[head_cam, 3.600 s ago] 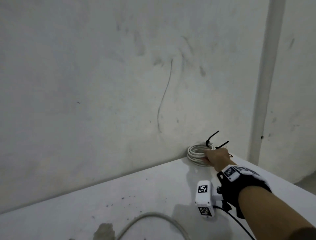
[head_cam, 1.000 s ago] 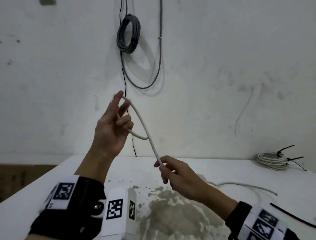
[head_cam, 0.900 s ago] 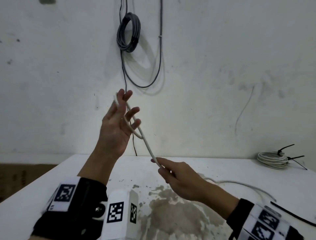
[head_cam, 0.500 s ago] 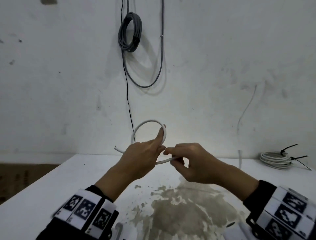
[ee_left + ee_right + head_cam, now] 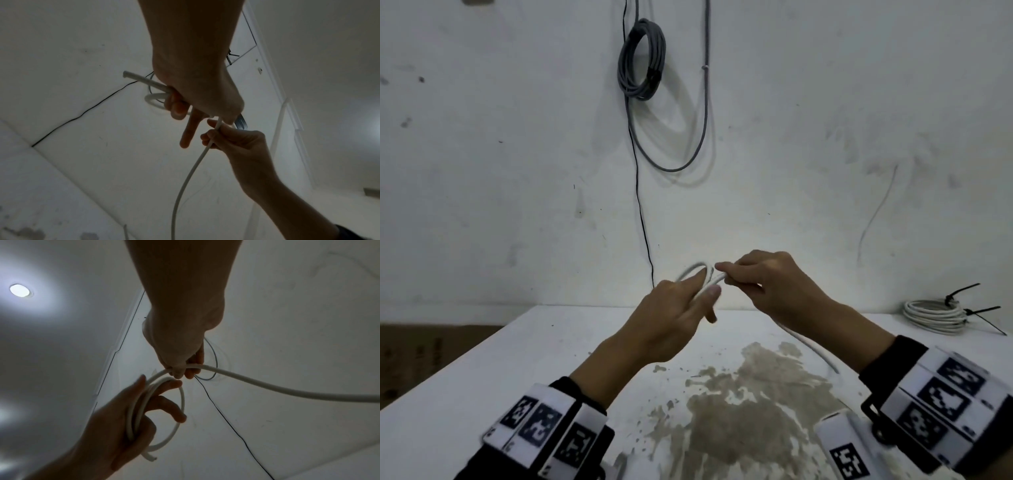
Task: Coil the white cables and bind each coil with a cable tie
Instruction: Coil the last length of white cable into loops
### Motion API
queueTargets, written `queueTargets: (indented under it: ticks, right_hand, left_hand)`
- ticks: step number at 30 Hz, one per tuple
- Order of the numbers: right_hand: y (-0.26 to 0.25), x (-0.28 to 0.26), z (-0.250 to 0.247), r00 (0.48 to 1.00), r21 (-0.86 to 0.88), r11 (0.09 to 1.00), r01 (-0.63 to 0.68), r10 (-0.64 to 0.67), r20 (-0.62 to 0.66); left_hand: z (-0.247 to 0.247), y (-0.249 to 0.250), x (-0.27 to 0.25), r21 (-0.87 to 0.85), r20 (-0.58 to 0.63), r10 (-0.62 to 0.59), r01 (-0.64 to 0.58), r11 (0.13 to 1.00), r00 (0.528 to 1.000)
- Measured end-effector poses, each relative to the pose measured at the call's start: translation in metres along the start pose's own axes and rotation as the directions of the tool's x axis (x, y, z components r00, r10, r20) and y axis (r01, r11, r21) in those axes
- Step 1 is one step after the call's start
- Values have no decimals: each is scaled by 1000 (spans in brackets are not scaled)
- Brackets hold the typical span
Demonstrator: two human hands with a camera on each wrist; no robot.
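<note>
No words, brands or numbers can be read. The wrist bands (image 5: 544,431) carry only black-and-white square code patterns, and the marks on them are too blurred to make out.

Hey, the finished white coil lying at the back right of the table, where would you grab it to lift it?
Judging by its pose, grip the finished coil on its near-left arc, coming from above. It lies flat on the table, and the black cable ties stick out on its right, so that side is cluttered.

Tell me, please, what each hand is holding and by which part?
Both hold one white cable: the left hand grips its started loops near the free end, the right hand pinches the trailing length beside them.
</note>
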State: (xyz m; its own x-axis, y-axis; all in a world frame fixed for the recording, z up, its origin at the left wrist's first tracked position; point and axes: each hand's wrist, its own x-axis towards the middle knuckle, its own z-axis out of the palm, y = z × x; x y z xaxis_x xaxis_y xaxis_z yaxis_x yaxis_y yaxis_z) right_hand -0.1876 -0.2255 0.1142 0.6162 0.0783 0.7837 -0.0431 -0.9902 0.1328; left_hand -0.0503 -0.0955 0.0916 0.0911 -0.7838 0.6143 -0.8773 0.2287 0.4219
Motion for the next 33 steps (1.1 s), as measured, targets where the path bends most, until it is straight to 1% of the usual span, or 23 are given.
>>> queueTargets:
  ticks: [1, 2, 3, 4, 5, 6, 7, 8, 9, 10, 11, 12, 13, 14, 16, 17, 18, 19, 22, 24, 27, 31, 33]
  right_hand:
    - [0, -1, 2, 1000, -3, 1000, 5, -5, 11]
    - [0, -2, 4, 1000, 9, 1000, -3, 3, 21]
    - [0, -3, 6, 999, 46, 999, -28, 26, 35]
    - [-2, -4, 8, 996, 112, 991, -71, 66, 53]
    - [-5, -4, 8, 989, 203, 969, -140, 127, 75]
    - [-10, -4, 8, 972, 312, 922, -231, 205, 114]
    - [-15, -3, 6, 943, 422, 844, -330, 282, 175]
    - [-21, -2, 4, 908, 526, 740, -420, 341, 245]
    - [-24, -2, 1, 873, 614, 621, -487, 377, 310]
    - [-27, -1, -2, 842, 674, 511, -534, 397, 366]
    - [-30, -1, -6, 820, 707, 429, -562, 400, 409]
    - [-31, -1, -7, 810, 718, 393, -574, 401, 427]
    - [-30, -1, -8, 807, 719, 391, -575, 417, 419]
    - [-28, -1, -7, 805, 718, 400, -570, 447, 390]
    - [-21, -1, -5, 791, 723, 412, -555, 531, 305]
    - [-18, -2, -5, 777, 729, 407, -550, 571, 267]
    - [-15, -3, -5, 761, 737, 399, -545, 604, 236]
    - [-13, -4, -4, 748, 745, 390, -540, 628, 213]
    - [-11, -5, 0, 724, 769, 362, -527, 665, 184]
    - [-11, -4, 4, 709, 781, 342, -522, 683, 175]
    - [-11, -4, 9, 687, 791, 331, -514, 711, 150]
    - [-13, -5, 14, 674, 800, 307, -516, 721, 158]
    - [-17, -6, 16, 669, 803, 283, -524, 721, 182]
  left_hand:
    - [-1, 3, 1, -161, 2, -48, 48, 986, 999]
    - [-2, 7, 1, -315, 22, -99, 101, 944, 995]
    - [-3, 8, 2, -465, 61, -148, 160, 871, 987]
    - [-5, 8, 3, -613, 111, -194, 221, 758, 975]
    - [-8, 3, 4, -746, 177, -221, 277, 605, 959]
    - [-9, -4, 6, -848, 266, -195, 325, 418, 944]
    - [-10, -10, 7, -904, 353, -101, 366, 219, 930]
    - [-10, -16, 7, -915, 403, 48, 403, 24, 914]
    - [-9, -21, 6, -897, 396, 174, 420, -137, 902]
    - [-9, -24, 5, -890, 367, 195, 404, -212, 910]
    - [-8, -23, 5, -908, 351, 136, 372, -192, 927]
    - [-7, -23, 5, -918, 379, 46, 382, -110, 924]
    - [-6, -22, 5, -925, 376, -91, 379, 24, 922]
    - [-5, -21, 4, -922, 322, -194, 353, 159, 927]
    - [-2, -20, 2, -877, 217, -291, 317, 360, 932]
    - [-1, -22, 1, -853, 191, -318, 317, 414, 929]
    - [1, -25, 0, -840, 176, -342, 322, 437, 923]
    - [4, -25, -2, -837, 177, -356, 330, 436, 918]
    - [10, -22, -5, -862, 212, -354, 345, 372, 911]
    - [16, -15, -3, -895, 201, -341, 314, 318, 918]
    - [23, -7, 1, -943, 144, -367, 240, 232, 919]
    - [29, -1, 4, -976, 84, -429, 160, 145, 899]
    - [27, 0, 6, -989, 99, -452, 136, 50, 886]
